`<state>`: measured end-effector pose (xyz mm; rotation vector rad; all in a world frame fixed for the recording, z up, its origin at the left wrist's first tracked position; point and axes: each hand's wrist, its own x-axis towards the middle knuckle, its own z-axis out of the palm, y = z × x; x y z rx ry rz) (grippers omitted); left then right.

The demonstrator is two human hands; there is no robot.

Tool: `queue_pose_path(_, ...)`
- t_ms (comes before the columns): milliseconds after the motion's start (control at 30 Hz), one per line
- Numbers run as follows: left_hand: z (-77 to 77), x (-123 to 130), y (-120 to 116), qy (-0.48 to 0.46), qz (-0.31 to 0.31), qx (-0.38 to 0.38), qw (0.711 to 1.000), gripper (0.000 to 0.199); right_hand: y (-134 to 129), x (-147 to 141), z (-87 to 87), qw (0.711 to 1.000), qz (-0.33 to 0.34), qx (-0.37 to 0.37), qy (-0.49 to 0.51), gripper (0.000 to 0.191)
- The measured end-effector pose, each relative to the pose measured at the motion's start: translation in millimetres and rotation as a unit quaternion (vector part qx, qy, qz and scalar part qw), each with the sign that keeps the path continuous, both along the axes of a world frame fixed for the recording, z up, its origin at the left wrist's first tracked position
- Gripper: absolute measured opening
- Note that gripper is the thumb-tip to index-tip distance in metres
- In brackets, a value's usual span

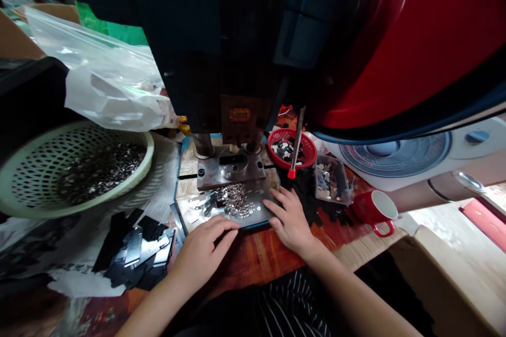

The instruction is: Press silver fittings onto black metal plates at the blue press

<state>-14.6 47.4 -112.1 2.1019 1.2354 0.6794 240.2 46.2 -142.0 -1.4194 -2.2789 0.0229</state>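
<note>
My left hand (205, 247) rests at the front left edge of the press plate, its thumb and index finger apart and nothing visible between them. At the plate's right edge lies my right hand (290, 219), fingers spread and holding nothing. Between and beyond them a heap of small shiny metal parts (234, 199) sits on the press plate (259, 217). A few flat plates (200, 206) lie left of the heap. Behind it stands the metal die block (232, 168), under the dark press head (241, 116).
On the left are a pale green basket (148, 160) of metal parts and a pile of dark plates (138, 253). A red basket (312, 155), a clear tub (332, 197), a red mug (366, 208) and a fan (395, 160) stand on the right. The red wheel (435, 37) hangs overhead.
</note>
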Motion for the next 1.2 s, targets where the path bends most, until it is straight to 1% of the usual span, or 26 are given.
queue_pose_path(100,-1.0,0,0,0.0,-0.001,0.005,1.0,0.022,-4,-1,0.3,1.0,0.015,-0.004,-0.016,0.034)
queue_pose_path(267,-1.7,0,0,0.001,0.0,0.012,1.0,0.021,-12,-3,-0.4,1.0,-0.001,0.009,-0.017,0.034)
queue_pose_path(367,-1.4,0,0,-0.001,0.005,0.021,1.0,0.022,-17,-5,-2.3,1.0,0.002,0.015,-0.02,0.033)
queue_pose_path(533,-0.2,0,-1,-0.002,0.007,0.018,1.0,0.022,-22,-8,-6.4,0.999,-0.015,0.04,0.002,0.03)
queue_pose_path(767,-0.7,0,0,-0.003,0.008,0.012,1.0,0.021,-24,-10,-10.5,0.998,-0.039,0.053,0.02,0.028)
queue_pose_path(900,-1.0,1,0,-0.012,0.01,0.006,1.0,0.022,-25,-11,-14.7,0.996,-0.041,0.072,0.033,0.022)
queue_pose_path(1000,-0.6,0,-1,-0.036,0.029,-0.014,0.999,0.02,-26,-14,-15.1,0.994,-0.033,0.088,0.055,0.018)
queue_pose_path(1067,0.7,-2,-1,-0.063,0.053,-0.041,0.996,0.019,-25,-18,-11.5,0.993,-0.026,0.087,0.076,0.016)
queue_pose_path(1133,3.4,-4,2,-0.097,0.092,-0.071,0.988,0.02,-17,-24,-3.5,0.991,-0.022,0.078,0.102,0.016)
queue_pose_path(1200,7.6,-6,8,-0.126,0.132,-0.083,0.98,0.025,-2,-31,8.9,0.988,-0.026,0.073,0.131,0.017)
